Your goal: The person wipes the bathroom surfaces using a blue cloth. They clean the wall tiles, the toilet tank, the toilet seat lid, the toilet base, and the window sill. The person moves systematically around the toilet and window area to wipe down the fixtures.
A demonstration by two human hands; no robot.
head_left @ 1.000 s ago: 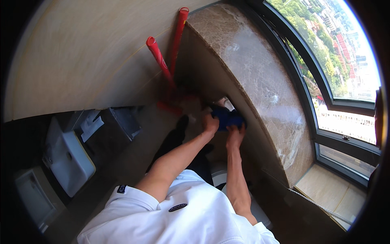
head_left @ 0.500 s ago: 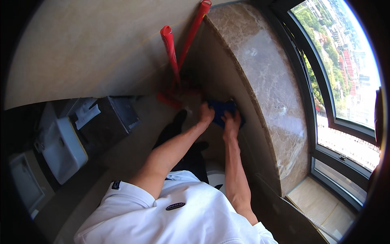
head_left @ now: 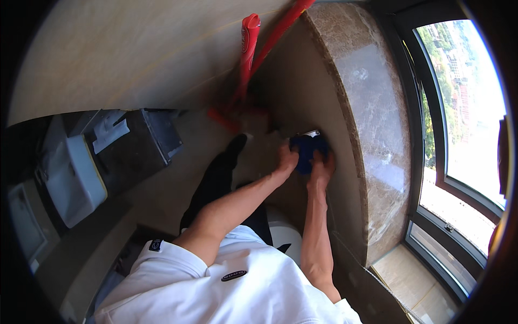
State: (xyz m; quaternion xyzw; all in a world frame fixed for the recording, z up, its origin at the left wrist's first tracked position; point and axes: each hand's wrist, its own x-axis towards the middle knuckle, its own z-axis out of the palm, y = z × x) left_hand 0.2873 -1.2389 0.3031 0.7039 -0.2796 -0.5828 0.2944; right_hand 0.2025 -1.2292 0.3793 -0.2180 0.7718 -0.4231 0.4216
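- Since the preceding frame, head view: the blue cloth [head_left: 305,152] has been drawn into a more compact bunch, and a small shiny item [head_left: 312,133] at its far edge is exposed more clearly. Camera heading has also shifted; the fixed surroundings sit differently in view.
- Head view, reference landmark: all positions are given from the marble ledge [head_left: 375,124].
- Head view, cloth position: I locate the cloth left of the ledge and below its top, near the wall face beneath it. Contact between cloth and wall cannot be confirmed.
- Head view, left hand [head_left: 287,158]: on the cloth side farther from the ledge; I read its fingers as curled and gripping the cloth.
- Head view, right hand [head_left: 322,171]: on the cloth side nearer the ledge; fingers bent over the cloth, gripping it.
- Head view, progress: I judge handling to be under way. Done: cloth gathered in both hands. Left: release, as neither hand has let go. The shiny item's kind is unclear to me.
- Head view, surroundings: two red handles [head_left: 249,46] stand left of the ledge's far end; a white basin [head_left: 78,178] lies well left; the window frame [head_left: 440,162] is right.
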